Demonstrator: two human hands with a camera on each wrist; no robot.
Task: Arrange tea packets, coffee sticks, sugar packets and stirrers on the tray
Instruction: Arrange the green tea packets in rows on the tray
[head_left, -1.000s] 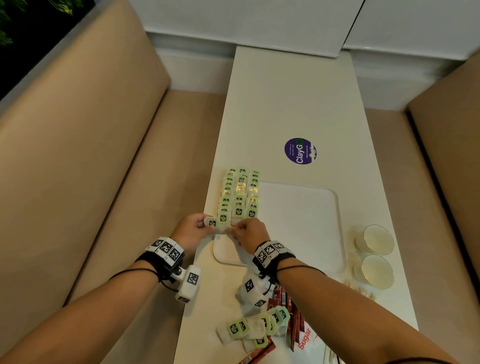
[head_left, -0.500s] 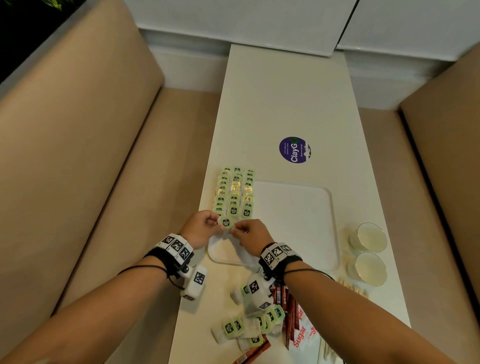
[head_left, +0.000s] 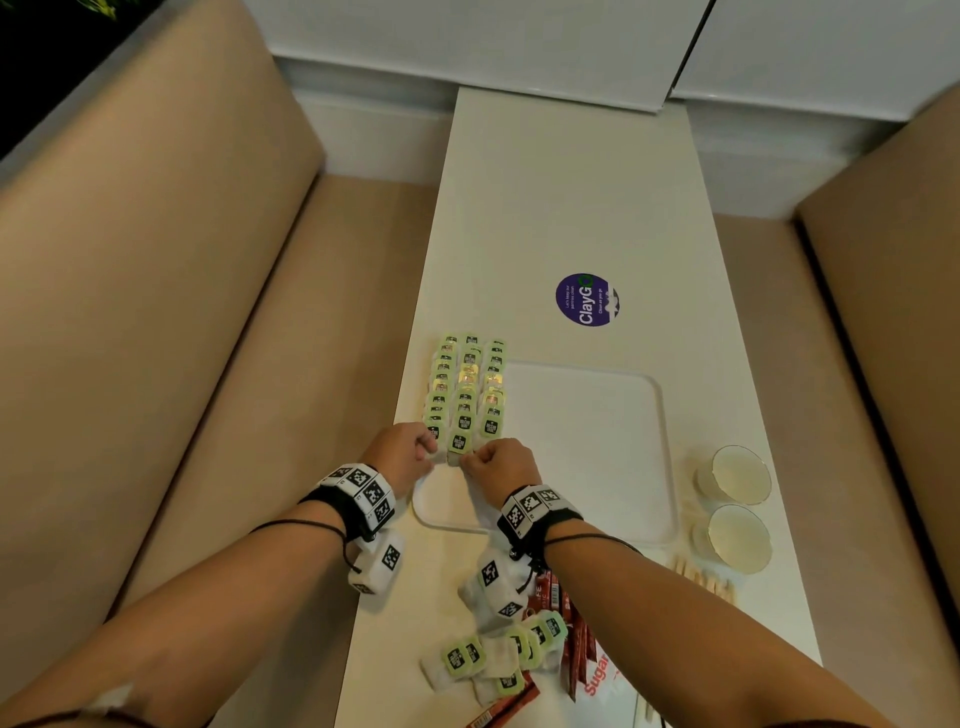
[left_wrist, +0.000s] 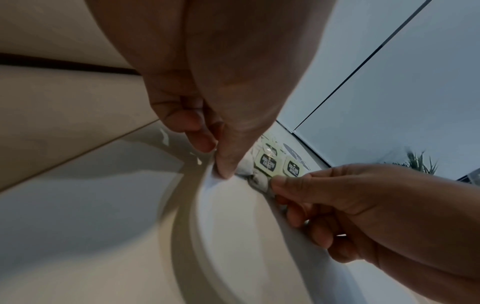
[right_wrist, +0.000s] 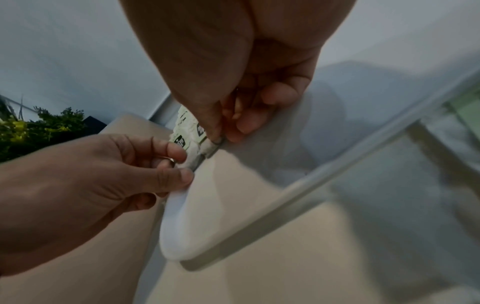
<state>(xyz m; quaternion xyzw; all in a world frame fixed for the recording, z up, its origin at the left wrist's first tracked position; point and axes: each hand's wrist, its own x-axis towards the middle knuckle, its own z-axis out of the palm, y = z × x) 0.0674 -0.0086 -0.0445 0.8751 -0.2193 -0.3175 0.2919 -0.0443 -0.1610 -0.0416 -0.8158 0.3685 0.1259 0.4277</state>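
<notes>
Nearest on the white table (head_left: 571, 218) lies a loose heap of tea packets (head_left: 498, 657) over red coffee sticks (head_left: 576, 639) and a packet printed "Sugar" (head_left: 597, 675); wooden stirrers (head_left: 706, 579) lie to the right. Beyond them sits the white tray (head_left: 587, 447), with two cups (head_left: 737, 504) just beside its right edge. At the tray's near left corner the left hand (head_left: 402, 454) and right hand (head_left: 498, 467) each pinch one end of a tea packet (head_left: 460, 447) between thumb and forefinger, other fingers curled, laying it at the near end of three rows of packets (head_left: 467, 387) along the tray's left side. Farther off a purple round sticker (head_left: 587, 300) reads "ClayGo". Beige benches (head_left: 156, 312) flank the table; a white wall (head_left: 519, 41) closes the far end. Since a second ago, the packet has dropped from mid-air onto the middle row.
</notes>
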